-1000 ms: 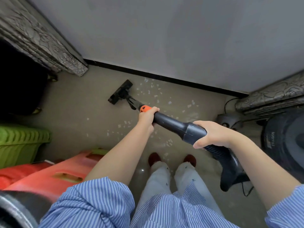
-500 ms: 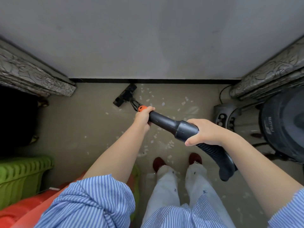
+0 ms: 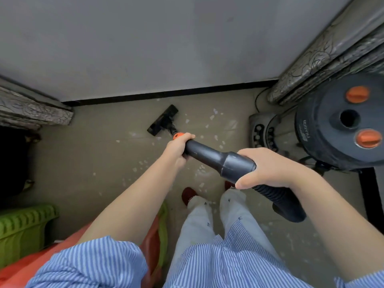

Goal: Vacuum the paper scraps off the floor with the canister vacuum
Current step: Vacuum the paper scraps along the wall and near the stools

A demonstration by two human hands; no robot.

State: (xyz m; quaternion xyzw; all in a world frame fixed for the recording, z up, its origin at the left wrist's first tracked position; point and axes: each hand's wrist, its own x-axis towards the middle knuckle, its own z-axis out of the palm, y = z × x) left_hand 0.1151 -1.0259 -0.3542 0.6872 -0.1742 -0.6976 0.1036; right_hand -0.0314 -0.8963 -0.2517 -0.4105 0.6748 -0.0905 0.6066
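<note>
Matt plastic, glossy tile, striped cloth

The vacuum wand [image 3: 209, 154] looks like smooth, matt dark-grey plastic, its hose [image 3: 276, 196] ribbed and black, the collar [image 3: 178, 135] glossy orange. The canister vacuum [image 3: 340, 125] has a dull dark plastic lid with shiny orange knobs. The floor [image 3: 93, 154] is smooth beige tile with a soft sheen, strewn with thin white paper scraps [image 3: 212, 117]. The shirt sleeve [image 3: 93, 265] is striped woven cloth; the crate [image 3: 22, 227] is ridged green plastic.
</note>
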